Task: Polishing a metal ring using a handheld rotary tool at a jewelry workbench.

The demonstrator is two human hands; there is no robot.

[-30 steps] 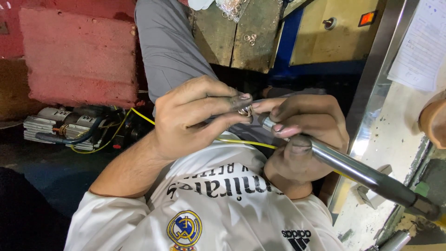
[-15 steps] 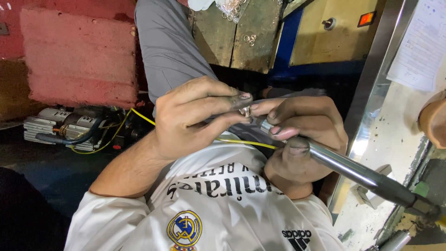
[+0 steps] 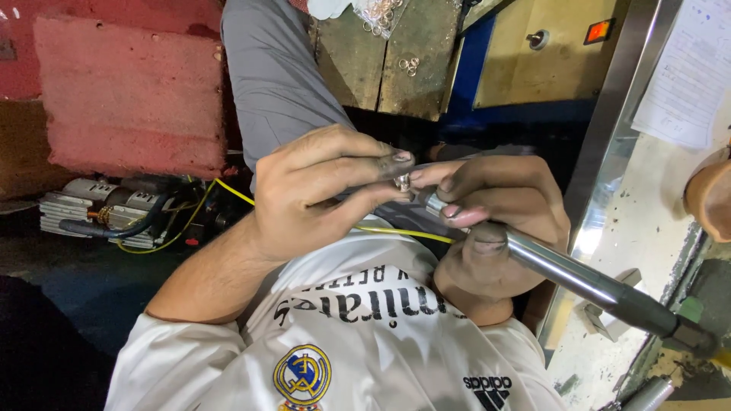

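My left hand [image 3: 320,194] comes in from the lower left and pinches a small metal ring [image 3: 401,181] between thumb and fingertips. My right hand [image 3: 495,228] is wrapped around a slim metal handpiece [image 3: 579,278] whose grey body runs off to the lower right. The tool's tip touches the ring, just in front of my white shirt [image 3: 343,342]. Both hands meet above my lap, and my grey trouser leg [image 3: 274,84] lies behind them. The ring is mostly hidden by my fingers.
Several small rings [image 3: 381,15] lie on the worn wooden bench [image 3: 381,68] at the top. A red block [image 3: 129,99] and a finned motor unit [image 3: 91,209] with a yellow cable [image 3: 228,190] are at left. At right: metal frame [image 3: 617,129], paper sheet [image 3: 689,72], another person's arm [image 3: 708,198].
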